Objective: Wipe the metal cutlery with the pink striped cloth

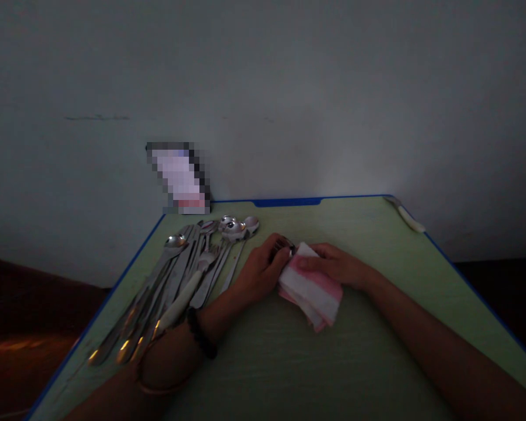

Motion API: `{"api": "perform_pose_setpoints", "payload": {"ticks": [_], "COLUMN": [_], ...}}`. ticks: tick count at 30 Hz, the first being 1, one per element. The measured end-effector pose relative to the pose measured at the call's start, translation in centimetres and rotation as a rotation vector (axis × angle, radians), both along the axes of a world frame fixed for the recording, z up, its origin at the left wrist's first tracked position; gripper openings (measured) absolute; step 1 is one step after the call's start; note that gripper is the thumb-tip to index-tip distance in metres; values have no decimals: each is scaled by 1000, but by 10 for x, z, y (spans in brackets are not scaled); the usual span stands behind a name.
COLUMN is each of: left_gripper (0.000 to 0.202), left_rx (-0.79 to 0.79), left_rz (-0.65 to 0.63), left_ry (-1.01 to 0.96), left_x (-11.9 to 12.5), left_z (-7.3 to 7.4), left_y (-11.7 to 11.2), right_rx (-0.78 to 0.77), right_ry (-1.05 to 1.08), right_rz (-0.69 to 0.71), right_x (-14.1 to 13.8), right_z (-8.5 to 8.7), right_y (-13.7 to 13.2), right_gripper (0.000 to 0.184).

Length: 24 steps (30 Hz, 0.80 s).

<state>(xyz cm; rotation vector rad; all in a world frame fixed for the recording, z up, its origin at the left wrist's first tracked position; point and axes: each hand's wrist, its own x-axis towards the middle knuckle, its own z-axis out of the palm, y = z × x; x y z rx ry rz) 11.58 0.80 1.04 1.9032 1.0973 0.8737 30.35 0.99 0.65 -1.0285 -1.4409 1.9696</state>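
Over the middle of the table, my left hand [265,260] is closed around a metal fork [284,244]; only part of its head shows between the fingers. My right hand [333,264] grips a folded pink and white cloth [318,292] right beside it. The cloth meets the fork near my left fingertips and hangs down toward me. Most of the fork is hidden by my fingers and the cloth. To the left of my left hand lies a spread pile of metal cutlery [175,280], with several spoons, forks and knife-like handles.
At the back left, a phone [179,175] with a blurred-out screen leans against the wall [289,105]. A white-handled utensil [407,217] lies at the far right corner. The pale green table [359,368] has a blue edge. Light is dim.
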Motion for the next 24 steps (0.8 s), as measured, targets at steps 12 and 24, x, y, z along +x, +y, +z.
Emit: {"api": "perform_pose_setpoints", "payload": {"ticks": [12, 24], "left_gripper": [34, 31], "left_rx": [5, 1], "left_rz": [-31, -80], "left_ry": [59, 74], "left_x": [0, 0], "left_z": [4, 3], "left_y": [0, -1], "right_rx": [85, 266], "right_ry": [-109, -256], "right_rz": [62, 120], "right_x": [0, -1], "right_z": [4, 5], "right_y": [0, 2], "right_gripper": [29, 27]}}
